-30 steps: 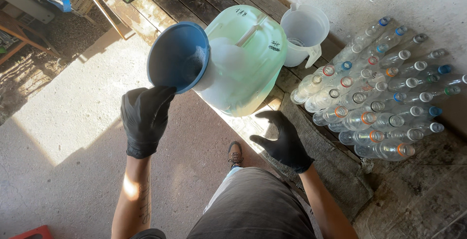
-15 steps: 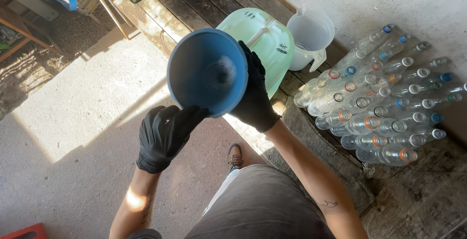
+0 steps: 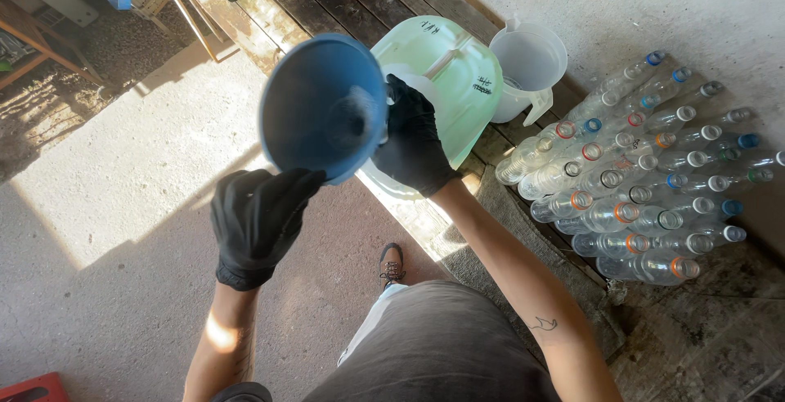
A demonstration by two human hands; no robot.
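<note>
Here, seen from above: blue funnel (image 3: 323, 107) held up in the air, mouth tilted toward the camera, just in front of and above the pale green plastic canister (image 3: 458, 83). Right hand (image 3: 413, 136), in a black glove, wrapped around the far wall of the cone, fingers (image 3: 401, 95) curled firmly over the rim. Left hand (image 3: 257, 222), also gloved, half-curled below the near rim with fingertips against it; actual clamping there not discernible. Pale patch at the funnel's neck, either a filter pad or glare, not clear which.

Handling notes, as a judgement: best carried by the right-hand grasp, with the left serving only as a steadying rest under the rim; wide cone light and top-heavy, so likely to tip if pinched at one edge alone. Worth holding the spout clear of the canister's handle and the rim clear of the white measuring jug (image 3: 527, 67) standing just beside it. Worth minding, too, the clear plastic bottles (image 3: 646, 181) lying in rows close by on the right, and the footing on the concrete floor (image 3: 106, 206).
</note>
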